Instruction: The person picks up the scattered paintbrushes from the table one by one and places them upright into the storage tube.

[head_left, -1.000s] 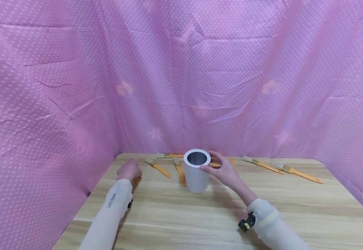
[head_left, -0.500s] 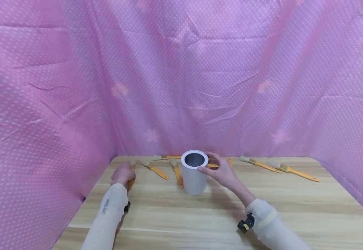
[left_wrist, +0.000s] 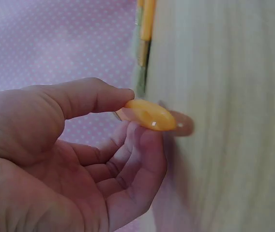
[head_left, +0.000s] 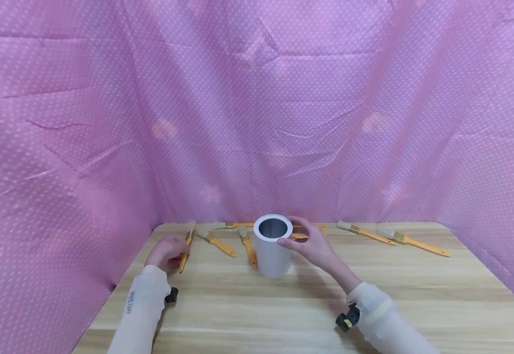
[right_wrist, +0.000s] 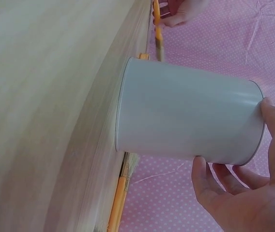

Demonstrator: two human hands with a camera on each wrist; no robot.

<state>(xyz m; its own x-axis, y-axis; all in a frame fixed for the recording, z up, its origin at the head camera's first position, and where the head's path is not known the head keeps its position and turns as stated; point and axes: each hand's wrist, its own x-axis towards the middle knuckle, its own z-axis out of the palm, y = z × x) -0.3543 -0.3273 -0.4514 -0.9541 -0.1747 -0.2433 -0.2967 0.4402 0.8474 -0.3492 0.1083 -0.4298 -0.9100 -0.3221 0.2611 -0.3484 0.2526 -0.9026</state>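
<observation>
My left hand point(head_left: 167, 250) pinches a paintbrush point(head_left: 183, 263) by its orange handle, at the table's left side. In the left wrist view the thumb lies on one side of the handle point(left_wrist: 152, 115) and the curled fingers on the other. The bristles point away toward the back; whether they touch the table I cannot tell. A white can point(head_left: 273, 258) stands upright on the table with its dark mouth uncovered. My right hand point(head_left: 316, 246) grips it near the top from the right, thumb at the rim and fingers along the side, as the right wrist view of the can point(right_wrist: 186, 111) confirms.
Between left hand and can lie an angled paintbrush point(head_left: 221, 246) and another paintbrush point(head_left: 249, 250), with one more point(head_left: 235, 225) along the back edge. Brushes partly hidden behind the can include an orange handle point(head_left: 300, 236). Two paintbrushes point(head_left: 367, 233) point(head_left: 420, 244) lie at right. Pink dotted cloth point(head_left: 257, 123) hangs behind.
My left hand has shifted left and slightly toward me, and the brush in it now shows more fully, raised at an angle. The right hand keeps its grip on the can. The view has shifted slightly.
</observation>
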